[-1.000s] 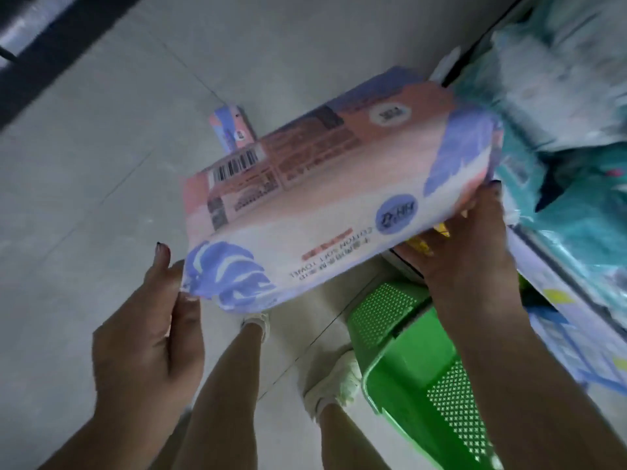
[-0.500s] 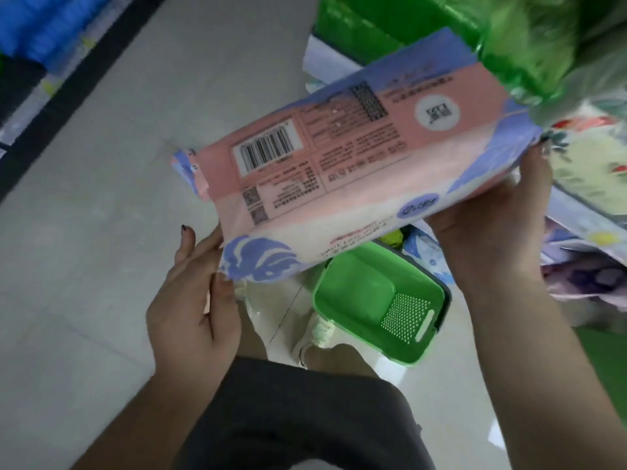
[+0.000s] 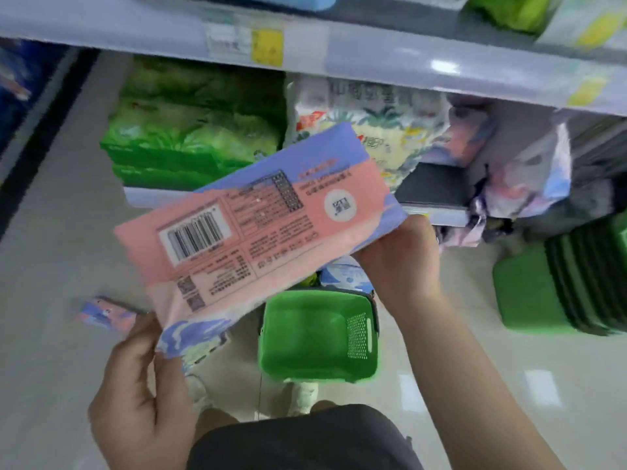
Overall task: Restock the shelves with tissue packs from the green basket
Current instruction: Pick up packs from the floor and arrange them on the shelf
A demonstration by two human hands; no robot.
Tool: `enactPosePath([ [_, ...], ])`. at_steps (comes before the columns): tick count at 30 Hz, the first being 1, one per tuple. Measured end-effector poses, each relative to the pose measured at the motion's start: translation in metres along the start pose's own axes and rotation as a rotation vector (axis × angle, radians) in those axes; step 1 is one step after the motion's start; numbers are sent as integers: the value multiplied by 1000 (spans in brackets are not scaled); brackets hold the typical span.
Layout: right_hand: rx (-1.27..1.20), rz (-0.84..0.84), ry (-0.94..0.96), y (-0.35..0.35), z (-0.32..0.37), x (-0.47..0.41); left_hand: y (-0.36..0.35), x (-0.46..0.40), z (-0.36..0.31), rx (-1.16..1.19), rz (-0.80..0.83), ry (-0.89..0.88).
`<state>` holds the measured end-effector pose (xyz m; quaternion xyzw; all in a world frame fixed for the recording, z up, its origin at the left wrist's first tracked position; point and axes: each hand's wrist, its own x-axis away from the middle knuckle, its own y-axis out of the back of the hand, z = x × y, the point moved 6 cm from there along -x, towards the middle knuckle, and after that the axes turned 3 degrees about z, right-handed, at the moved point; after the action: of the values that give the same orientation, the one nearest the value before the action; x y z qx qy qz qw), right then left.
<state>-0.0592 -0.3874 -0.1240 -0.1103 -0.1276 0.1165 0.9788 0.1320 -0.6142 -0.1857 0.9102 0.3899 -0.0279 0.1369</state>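
A large pink and lilac tissue pack (image 3: 258, 232) with a barcode label hangs in mid-air in front of the shelves, barcode side up. My left hand (image 3: 142, 395) holds its lower left corner, thumb against the pack's edge. My right hand (image 3: 397, 262) grips its right end from below. Under the pack, the green basket (image 3: 315, 337) stands on the floor and looks empty inside. The lower shelf (image 3: 437, 212) behind the pack carries green packs (image 3: 190, 137), a floral pack (image 3: 366, 127) and pink and lilac packs (image 3: 522, 178).
A small pink and lilac pack (image 3: 105, 313) lies on the floor at the left. A stack of green baskets (image 3: 556, 286) stands on the floor at the right. The upper shelf edge (image 3: 373, 56) with price tags spans the top. My legs and shoes are below the basket.
The view has swung up from the floor to the shelves. The pack has risen and turned barcode side up, both hands still on its ends. The basket now lies fully in sight.
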Motion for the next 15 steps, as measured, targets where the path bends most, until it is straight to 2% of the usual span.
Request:
enactPosePath([
  [1,-74,-61,3,15,4,1,-12,1,-12,39,51,-3],
  [4,-75,-41,66,60,8,4,-50,5,-51,52,171,-134],
  [6,-168,-77,32,95,9,8,-79,9,-64,110,319,-117],
  [10,47,-196,27,160,16,19,-130,14,-71,44,425,-117],
  [15,150,-344,-32,218,13,27,-188,24,-92,-38,515,-206],
])
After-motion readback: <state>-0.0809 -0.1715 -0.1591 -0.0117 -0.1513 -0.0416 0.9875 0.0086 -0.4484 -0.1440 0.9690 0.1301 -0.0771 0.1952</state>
